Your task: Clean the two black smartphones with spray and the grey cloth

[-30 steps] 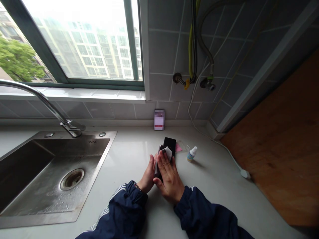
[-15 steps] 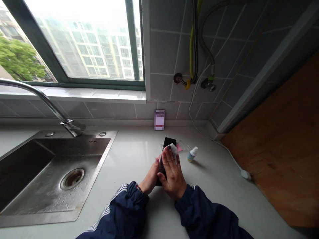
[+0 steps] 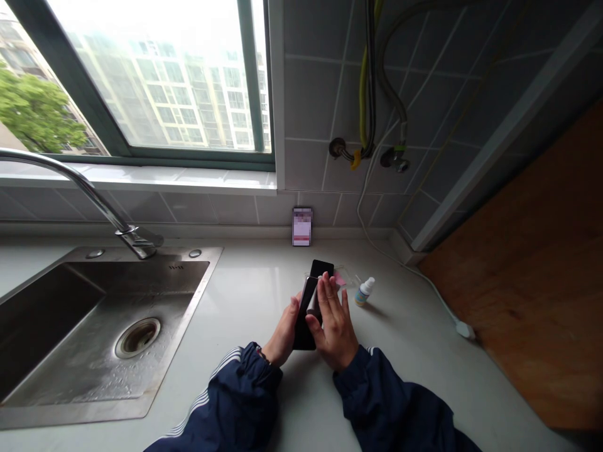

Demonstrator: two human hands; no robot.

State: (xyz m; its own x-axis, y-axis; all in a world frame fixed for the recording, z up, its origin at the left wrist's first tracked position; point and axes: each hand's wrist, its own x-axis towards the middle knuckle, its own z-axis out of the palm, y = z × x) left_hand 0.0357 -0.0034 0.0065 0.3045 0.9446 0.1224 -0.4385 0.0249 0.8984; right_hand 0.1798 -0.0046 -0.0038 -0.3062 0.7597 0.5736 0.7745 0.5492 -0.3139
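Note:
A dark smartphone (image 3: 306, 306) is tilted up in my left hand (image 3: 282, 331), whose fingers wrap its left edge. Over the phone's right side lies my right hand (image 3: 335, 328), fingers long and close together, pressing a white wiping cloth (image 3: 313, 304) to the screen. Most of the cloth is hidden under the fingers. Behind the phone, a flat black object (image 3: 323, 267) lies on the counter, partly covered. Beside it is a clear plastic piece with a pink patch (image 3: 340, 279). A small white-capped bottle (image 3: 364, 292) stands upright to the right of my right hand.
A second phone (image 3: 302, 227) with a lit screen leans against the back wall. To the left are a steel sink (image 3: 155, 383) and its faucet (image 3: 94, 194). A white cable (image 3: 400, 260) runs along the right side of the counter (image 3: 226, 376) to a plug (image 3: 464, 329).
My right hand has slid slightly right and down over the phone with the cloth, uncovering more of the dark screen. My left hand stays nearly in place.

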